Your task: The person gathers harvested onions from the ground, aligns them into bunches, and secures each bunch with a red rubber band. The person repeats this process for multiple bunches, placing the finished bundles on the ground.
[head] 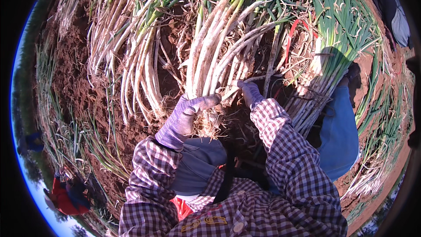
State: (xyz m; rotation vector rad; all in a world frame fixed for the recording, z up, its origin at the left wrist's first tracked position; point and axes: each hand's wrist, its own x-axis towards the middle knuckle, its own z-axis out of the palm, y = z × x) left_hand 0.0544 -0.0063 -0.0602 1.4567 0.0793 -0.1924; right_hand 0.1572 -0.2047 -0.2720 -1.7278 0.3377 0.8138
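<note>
My left hand (185, 115), in a purple knit glove, is closed around the white lower stalks of a handful of green onions (205, 52), just above their stringy roots. Their green tops point away from me. My right hand (250, 92), gloved alike, is beside the bunch, with its fingers at a thin pale stalk; whether it grips the stalk I cannot tell. To the right lies a thick bundle of green onions (315, 82), tied in two places. Loose green onions (141, 69) lie on the soil to the left.
Red-brown soil (72, 72) shows on the left, with more onions along the edge. A red ribbon (291, 38) lies near the tied bundle. My bent leg in blue jeans (340, 135) is at the right. A person in red (70, 196) is at the lower left, another person (391, 13) at the upper right.
</note>
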